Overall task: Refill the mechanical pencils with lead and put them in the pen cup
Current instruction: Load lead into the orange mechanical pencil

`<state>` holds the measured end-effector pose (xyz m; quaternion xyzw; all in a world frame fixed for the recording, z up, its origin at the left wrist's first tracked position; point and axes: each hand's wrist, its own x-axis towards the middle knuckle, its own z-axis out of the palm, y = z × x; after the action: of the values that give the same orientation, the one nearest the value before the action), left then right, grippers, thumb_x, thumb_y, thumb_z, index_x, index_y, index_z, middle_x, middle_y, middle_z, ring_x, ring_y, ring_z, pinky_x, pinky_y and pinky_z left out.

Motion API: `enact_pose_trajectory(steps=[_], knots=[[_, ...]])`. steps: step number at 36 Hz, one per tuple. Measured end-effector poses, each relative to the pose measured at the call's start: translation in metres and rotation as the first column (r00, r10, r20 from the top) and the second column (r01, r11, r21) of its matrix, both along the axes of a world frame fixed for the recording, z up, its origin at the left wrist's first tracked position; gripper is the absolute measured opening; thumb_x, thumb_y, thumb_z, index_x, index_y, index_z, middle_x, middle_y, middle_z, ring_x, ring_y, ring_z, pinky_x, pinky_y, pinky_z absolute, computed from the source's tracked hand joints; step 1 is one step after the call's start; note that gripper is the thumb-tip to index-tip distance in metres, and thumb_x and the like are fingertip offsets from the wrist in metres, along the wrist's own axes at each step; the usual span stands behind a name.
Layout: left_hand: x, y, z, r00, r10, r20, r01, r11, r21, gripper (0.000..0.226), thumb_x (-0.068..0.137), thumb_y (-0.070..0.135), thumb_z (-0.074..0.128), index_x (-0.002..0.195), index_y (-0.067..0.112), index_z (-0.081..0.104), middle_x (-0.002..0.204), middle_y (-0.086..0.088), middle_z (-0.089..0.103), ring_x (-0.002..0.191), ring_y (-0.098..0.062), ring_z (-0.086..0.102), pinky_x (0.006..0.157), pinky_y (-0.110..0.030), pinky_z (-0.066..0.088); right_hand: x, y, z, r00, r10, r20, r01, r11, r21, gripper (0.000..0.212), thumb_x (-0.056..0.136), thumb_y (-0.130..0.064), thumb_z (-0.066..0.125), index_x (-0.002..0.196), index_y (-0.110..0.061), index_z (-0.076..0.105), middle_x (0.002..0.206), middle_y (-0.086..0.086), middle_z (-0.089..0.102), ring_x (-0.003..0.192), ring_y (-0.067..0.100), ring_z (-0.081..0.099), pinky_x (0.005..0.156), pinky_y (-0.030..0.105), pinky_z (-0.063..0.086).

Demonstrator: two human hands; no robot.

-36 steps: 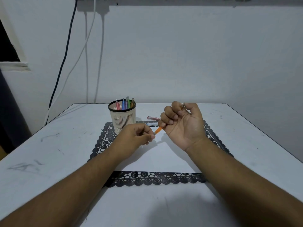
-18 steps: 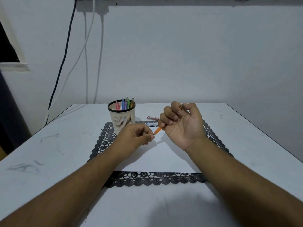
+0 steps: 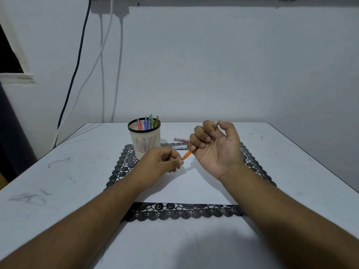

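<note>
My right hand (image 3: 215, 148) is curled palm-up around an orange mechanical pencil (image 3: 188, 153), whose tip points down-left and whose other end sticks out past my thumb. My left hand (image 3: 161, 164) pinches its thumb and forefinger together right at the pencil's tip; whether a lead is between them is too small to tell. A cream slotted pen cup (image 3: 144, 139) with a black rim stands behind my left hand and holds several coloured pencils. A red lead case (image 3: 180, 140) and a pale lead case (image 3: 178, 146) lie behind my hands.
A white placemat with a black lace border (image 3: 184, 211) lies on the white table (image 3: 58, 171), under both hands and the cup. The wall stands just behind the table, with cables hanging at the back left. The table's right edge runs diagonally at the right.
Almost nothing: both hands hold the same pose, with the left fingertips staying at the pencil's tip.
</note>
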<state>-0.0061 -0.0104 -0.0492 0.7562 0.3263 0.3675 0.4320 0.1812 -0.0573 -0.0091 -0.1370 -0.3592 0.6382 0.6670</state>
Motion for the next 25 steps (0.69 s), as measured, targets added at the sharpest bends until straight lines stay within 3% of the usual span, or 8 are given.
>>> enact_pose_trajectory(steps=[9,25], knots=[[-0.0004,0.0002,-0.0011,1.0,-0.009,-0.006,0.009,1.0,0.005,0.006,0.091,0.01,0.075,0.087,0.006,0.073,0.074,0.0,0.071,0.069,-0.013,0.064,0.071,-0.027,0.053,0.0005,0.0001,0.0002,1.0,-0.004,0.01,0.004,1.0,-0.014,0.029,0.088,-0.035,0.037,0.065,-0.019,0.028,0.065,0.0,0.021,0.064,0.019,0.016,0.063,0.035,0.024],[-0.0004,0.0019,-0.0022,0.997,-0.057,0.049,0.058,0.998,-0.015,0.004,0.092,0.006,0.073,0.092,0.009,0.075,0.077,-0.003,0.071,0.072,-0.018,0.063,0.074,-0.037,0.05,0.0048,0.0008,0.0014,0.993,-0.033,-0.117,0.023,0.996,-0.086,0.032,0.086,-0.041,0.042,0.065,-0.019,0.034,0.066,0.0,0.025,0.066,0.019,0.014,0.063,0.034,0.026]])
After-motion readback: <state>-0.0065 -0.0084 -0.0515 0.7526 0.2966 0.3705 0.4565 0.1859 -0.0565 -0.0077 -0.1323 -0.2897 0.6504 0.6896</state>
